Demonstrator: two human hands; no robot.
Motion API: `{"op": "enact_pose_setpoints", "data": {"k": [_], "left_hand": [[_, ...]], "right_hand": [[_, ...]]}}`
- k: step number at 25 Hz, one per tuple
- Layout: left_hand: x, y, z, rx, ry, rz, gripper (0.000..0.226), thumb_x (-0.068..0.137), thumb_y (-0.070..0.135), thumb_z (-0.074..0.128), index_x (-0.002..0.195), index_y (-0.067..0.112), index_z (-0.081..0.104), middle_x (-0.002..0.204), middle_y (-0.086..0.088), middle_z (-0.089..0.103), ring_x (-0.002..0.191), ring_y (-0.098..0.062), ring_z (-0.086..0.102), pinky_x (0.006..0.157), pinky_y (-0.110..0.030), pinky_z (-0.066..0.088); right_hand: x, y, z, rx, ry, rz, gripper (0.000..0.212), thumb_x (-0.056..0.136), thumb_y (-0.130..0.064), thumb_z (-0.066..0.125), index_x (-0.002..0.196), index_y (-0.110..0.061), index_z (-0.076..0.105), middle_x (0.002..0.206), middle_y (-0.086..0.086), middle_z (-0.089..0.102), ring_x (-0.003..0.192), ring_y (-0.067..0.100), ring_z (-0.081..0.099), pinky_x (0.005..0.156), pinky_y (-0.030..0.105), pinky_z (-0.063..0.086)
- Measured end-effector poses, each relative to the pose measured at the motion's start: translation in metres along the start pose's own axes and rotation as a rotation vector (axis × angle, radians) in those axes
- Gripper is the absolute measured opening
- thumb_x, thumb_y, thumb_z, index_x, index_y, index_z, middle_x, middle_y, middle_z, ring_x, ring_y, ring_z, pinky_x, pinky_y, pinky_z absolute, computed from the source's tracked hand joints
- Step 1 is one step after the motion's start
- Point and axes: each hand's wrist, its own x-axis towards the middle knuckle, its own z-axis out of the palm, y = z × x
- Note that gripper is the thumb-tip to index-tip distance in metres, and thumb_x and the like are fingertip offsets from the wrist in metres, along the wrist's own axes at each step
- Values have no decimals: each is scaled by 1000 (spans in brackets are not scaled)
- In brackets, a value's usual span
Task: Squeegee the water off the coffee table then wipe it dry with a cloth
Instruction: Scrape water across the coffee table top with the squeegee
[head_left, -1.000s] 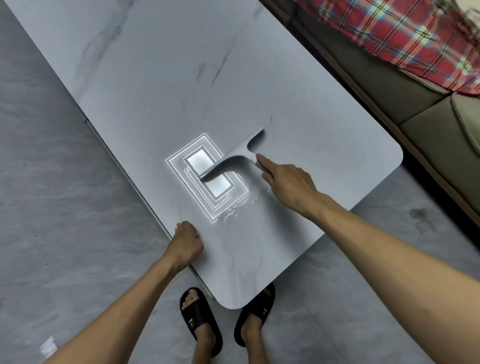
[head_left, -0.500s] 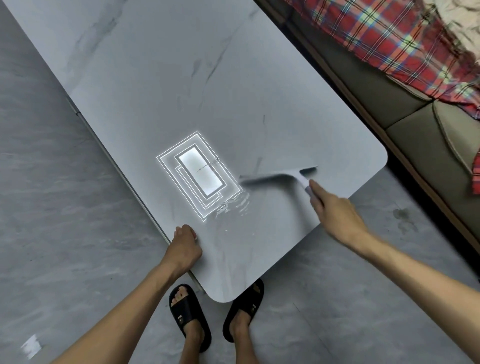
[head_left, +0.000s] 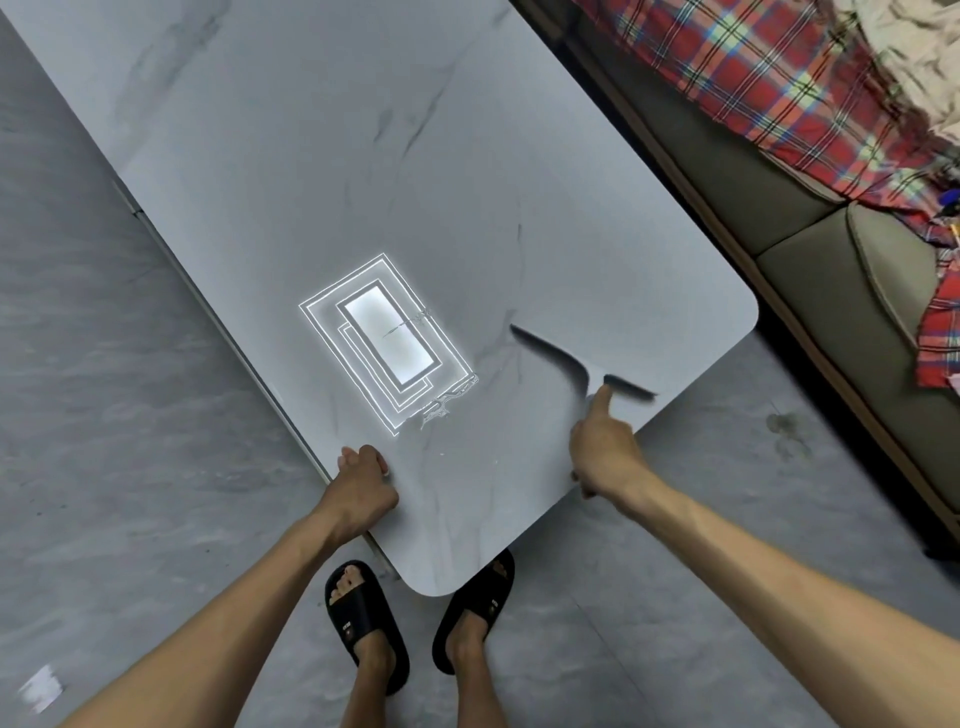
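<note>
Pale grey marble-look coffee table (head_left: 363, 156): dark veins, rounded corners, glossy top. Squeegee (head_left: 558, 358): pale grey, T-shaped, long thin blade. Rests blade-down on the top by the table's near short edge, closer to the right corner, blade slanted, its outer end about at that edge. Handle gripped in the right hand (head_left: 605, 460), one finger stretched along it. Water (head_left: 444, 408): thin squiggly streaks and a few beads, left of the squeegee and apart from it.

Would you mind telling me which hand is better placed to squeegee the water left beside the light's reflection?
Right. The right hand grips the squeegee on the coffee table, near the water; the left hand only holds the table's edge.
</note>
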Motion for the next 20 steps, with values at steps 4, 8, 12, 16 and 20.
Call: {"op": "enact_pose_setpoints", "data": {"k": [4,8,12,16,20], "left_hand": [[-2,-1,-7,-47,-29,-2,28,77,0,46,102,9,43,105,-9,37,113,-28,42,60,-26,33],[-5,-6,-10,-94,-67,-6,28,78,-2,45,102,12,42,132,-22,38,135,-38,32,76,-31,39],[-5,-17,-17,-157,-98,-16,27,81,2,44,103,15,38,111,-16,52,93,-22,56,62,-28,38],[-4,-19,-17,-138,-127,9,28,81,-2,44,104,15,39,152,-23,26,136,-33,37,102,-37,38],[-7,-17,-17,-127,-139,29,32,80,-4,44,106,16,41,161,-17,-5,150,-25,9,113,-36,27]], "right_hand": [[7,-19,-7,146,38,-39,50,93,-8,29,142,-18,28,108,16,58,66,25,59,34,22,40],[69,-64,-39,493,223,91,53,102,-26,25,153,-23,15,116,9,58,66,24,58,54,30,47],[80,-96,-13,160,174,-91,68,95,-12,27,154,-28,-3,112,12,49,72,29,60,57,34,51],[46,-105,53,-178,35,-396,71,94,-11,31,153,-32,-3,93,14,49,76,32,50,69,35,41],[11,-74,72,-384,-65,-499,78,93,-3,33,153,-32,-8,80,11,51,63,26,45,57,31,33]]}}
